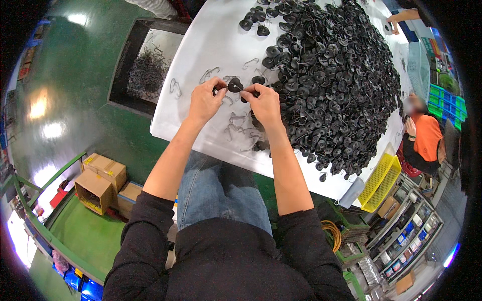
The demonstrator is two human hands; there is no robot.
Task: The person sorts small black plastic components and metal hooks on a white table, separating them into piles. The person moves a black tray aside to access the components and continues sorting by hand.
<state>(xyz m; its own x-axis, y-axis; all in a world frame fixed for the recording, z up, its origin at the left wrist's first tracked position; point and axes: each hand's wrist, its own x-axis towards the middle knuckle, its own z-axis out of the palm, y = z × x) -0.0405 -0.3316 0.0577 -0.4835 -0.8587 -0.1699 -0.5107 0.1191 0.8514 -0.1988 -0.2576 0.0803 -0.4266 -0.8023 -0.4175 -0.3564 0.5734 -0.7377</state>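
Over the white table, a small black round disc with a light spot at its centre is held between my two hands. My left hand pinches at the disc's left edge; whether a wire hook is also in its fingers I cannot make out. On the other side, the fingertips of my right hand close on the disc's right edge. Loose bent wire hooks lie around my hands. Another black disc is just beyond my right fingers. A big heap of black discs with wire hooks spreads to the right.
A black bin of wire hooks stands left of the table. Yellow and light-green baskets line the right side. A person in an orange vest sits there; another person's hand reaches in at far right. Cardboard boxes stand lower left.
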